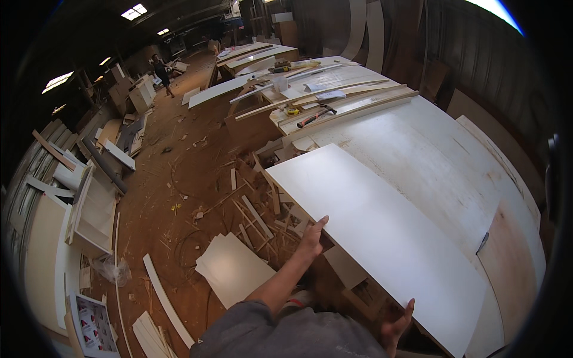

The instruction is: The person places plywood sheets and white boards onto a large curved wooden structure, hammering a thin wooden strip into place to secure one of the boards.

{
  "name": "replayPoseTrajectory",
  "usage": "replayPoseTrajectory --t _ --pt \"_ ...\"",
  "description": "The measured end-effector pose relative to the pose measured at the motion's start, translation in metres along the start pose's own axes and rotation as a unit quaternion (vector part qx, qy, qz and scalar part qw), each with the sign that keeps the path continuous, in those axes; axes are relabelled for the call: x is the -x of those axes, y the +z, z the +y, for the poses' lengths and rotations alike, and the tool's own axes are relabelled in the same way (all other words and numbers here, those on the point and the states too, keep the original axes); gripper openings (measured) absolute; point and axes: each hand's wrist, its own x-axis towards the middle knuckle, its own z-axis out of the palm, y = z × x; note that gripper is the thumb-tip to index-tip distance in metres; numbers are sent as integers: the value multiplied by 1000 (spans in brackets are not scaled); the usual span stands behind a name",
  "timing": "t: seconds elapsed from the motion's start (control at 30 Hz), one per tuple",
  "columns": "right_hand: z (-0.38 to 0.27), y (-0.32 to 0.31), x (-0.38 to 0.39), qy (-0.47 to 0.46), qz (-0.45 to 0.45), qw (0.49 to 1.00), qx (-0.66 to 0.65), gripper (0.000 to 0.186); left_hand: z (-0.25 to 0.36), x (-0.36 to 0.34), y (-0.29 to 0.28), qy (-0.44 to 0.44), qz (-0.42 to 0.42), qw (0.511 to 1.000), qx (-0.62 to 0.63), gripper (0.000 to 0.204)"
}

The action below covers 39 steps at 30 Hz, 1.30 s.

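Note:
A long white panel (382,232) lies over the near side of a large pale worktable (412,140), its near edge overhanging toward me. My left hand (311,238) grips that edge around its middle, thumb on the top face and the other fingers out of sight below. Closer to the panel's right end, my right hand (397,325) holds the same edge, one digit pointing up against it; the remaining fingers are partly hidden. Beyond the panel, a claw hammer (316,116) with a dark and red handle rests on the table beside a yellow tape measure (292,111).
Wood strips (358,110), papers (330,95) and a cordless drill (279,69) lie farther along the table. Offcuts (253,215) litter the brown floor to the left, near stacked white sheets (233,268). A cabinet carcass (95,209) stands far left. Another person (161,73) is in the distance.

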Motion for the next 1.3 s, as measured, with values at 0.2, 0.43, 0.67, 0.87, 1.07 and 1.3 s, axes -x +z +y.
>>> replayPoseTrajectory --t 0.2,0.43,0.67,0.87,1.07,1.3 --pt "69 95 -57 -73 70 995 -9 48 18 -155 -19 -81 -36 996 -21 33" --pt "121 150 -146 94 18 995 -36 55 64 -278 -62 -174 -56 983 5 50" --pt "128 142 -180 87 66 992 -65 55 44 -330 -35 -200 -66 975 -74 47" --pt "127 127 -234 50 67 993 -81 44 29 -356 -15 -230 -30 969 -87 43" --pt "89 128 -265 37 60 989 -132 42 -4 -394 19 -210 -31 971 -114 43" --pt "58 119 -282 66 82 993 -55 47 -34 -416 47 -201 5 972 -122 41"
